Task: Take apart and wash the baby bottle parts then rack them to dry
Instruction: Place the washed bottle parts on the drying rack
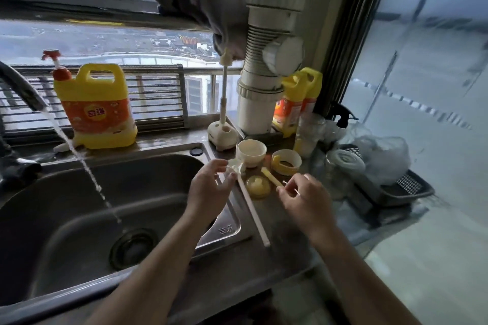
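Note:
My left hand point(208, 185) hovers at the sink's right rim, its fingertips and thumb pinching a small translucent fitting point(235, 166) at the top end of a long white straw point(253, 216) that lies on the counter. My right hand point(303, 198) pinches the wire handle of a thin brush with a yellow tip point(270, 177). Between the hands sits a yellow dome cap point(257, 187). Behind it stand a white cup-shaped cap point(250, 152) and a yellow collar ring with handles point(286, 165). A clear bottle point(309, 134) stands further back, blurred.
Water runs from the faucet point(26, 92) into the steel sink point(79, 192). A yellow detergent jug point(95, 105) and a brush stand point(223, 134) stand behind it. A dark drying rack point(406, 187) holding a plastic bag is at right, beside a white drain pipe point(264, 87).

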